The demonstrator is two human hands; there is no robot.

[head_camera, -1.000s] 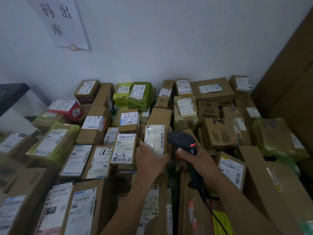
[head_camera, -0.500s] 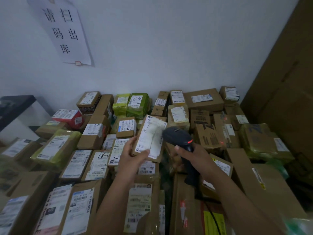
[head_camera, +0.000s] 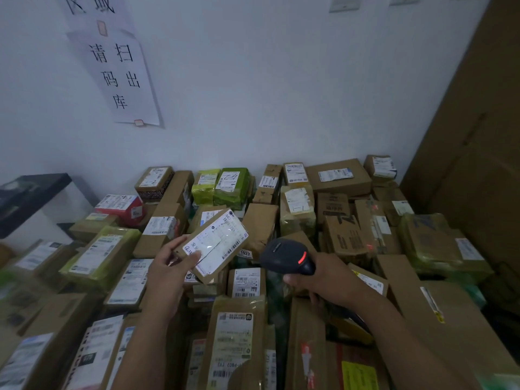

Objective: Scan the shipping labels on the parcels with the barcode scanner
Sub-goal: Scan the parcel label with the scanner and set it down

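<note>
My left hand holds a small brown parcel lifted above the pile, thumb on its white shipping label, which faces up and tilts to the right. My right hand grips the handle of a black barcode scanner with a red light on its head. The scanner's head sits just right of the lifted parcel and a little below it. Many more labelled parcels lie packed together underneath, such as a carton directly below the scanner.
Cardboard boxes and green bagged parcels fill the surface up to the white wall. A paper sign with characters hangs on the wall. A tall brown cardboard sheet stands at the right. A dark shelf edge is at the left.
My left hand has lifted the small parcel out of the pile and turned its label upward. The scanner has shifted right and lower. The camera has tilted up, showing more wall.
</note>
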